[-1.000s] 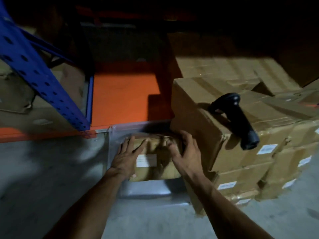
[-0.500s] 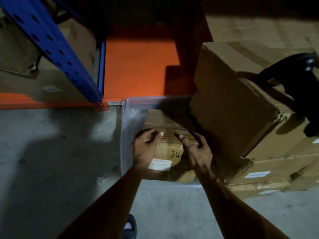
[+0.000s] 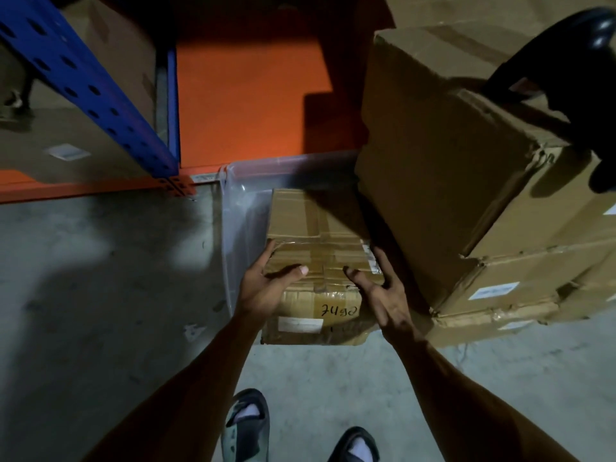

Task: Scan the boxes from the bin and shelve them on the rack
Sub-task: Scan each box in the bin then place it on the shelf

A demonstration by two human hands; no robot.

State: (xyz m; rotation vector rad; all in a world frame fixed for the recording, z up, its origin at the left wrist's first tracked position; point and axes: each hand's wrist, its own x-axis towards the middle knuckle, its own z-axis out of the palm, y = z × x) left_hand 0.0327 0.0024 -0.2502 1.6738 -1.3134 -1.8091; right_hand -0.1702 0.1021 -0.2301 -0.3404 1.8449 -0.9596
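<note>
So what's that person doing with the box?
A person is holding a taped cardboard box with both hands, the left hand on one side and the right hand on the other, over a clear plastic bin on the floor. It has a white label and handwritten numbers on the near side. A black scanner lies on the stack of bigger boxes to the right. The blue and orange rack is just behind the bin.

head cam | worn, looks steeply down and forward | close over box [image 3: 316, 261] in bin [image 3: 233, 208] | floor [image 3: 100, 278] and rack [image 3: 83, 78] beyond
</note>
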